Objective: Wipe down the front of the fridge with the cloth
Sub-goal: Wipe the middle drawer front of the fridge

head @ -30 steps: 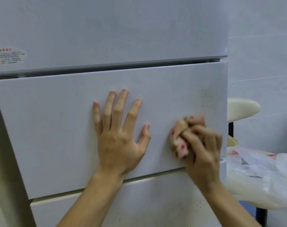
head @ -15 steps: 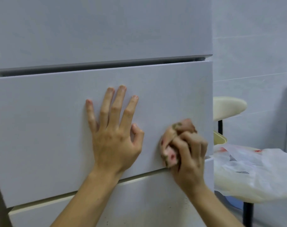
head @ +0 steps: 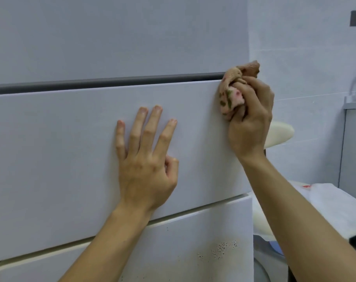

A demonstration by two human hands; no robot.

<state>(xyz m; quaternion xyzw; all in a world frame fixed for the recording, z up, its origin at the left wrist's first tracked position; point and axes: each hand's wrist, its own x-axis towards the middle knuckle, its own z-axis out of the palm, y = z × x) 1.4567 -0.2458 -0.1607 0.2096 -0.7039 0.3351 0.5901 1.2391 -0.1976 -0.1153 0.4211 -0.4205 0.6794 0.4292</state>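
The white fridge front (head: 61, 149) fills most of the view, with a dark gap between the upper door and the middle drawer. My left hand (head: 146, 157) lies flat on the middle drawer, fingers straight and spread. My right hand (head: 250, 119) grips a bunched pink patterned cloth (head: 233, 96) and presses it against the drawer's upper right corner, at the gap. Dark specks (head: 223, 248) dot the lower drawer near its right edge.
Right of the fridge stands a cream stool or chair (head: 280, 133) with a white plastic bag (head: 335, 202) lying on a surface below it. A tiled wall (head: 305, 58) is behind, and a grey cabinet edge (head: 354, 151) shows at far right.
My right hand has carried the cloth up from the drawer's lower right edge to its upper right corner. My left hand stays flat on the drawer. The view has moved closer.
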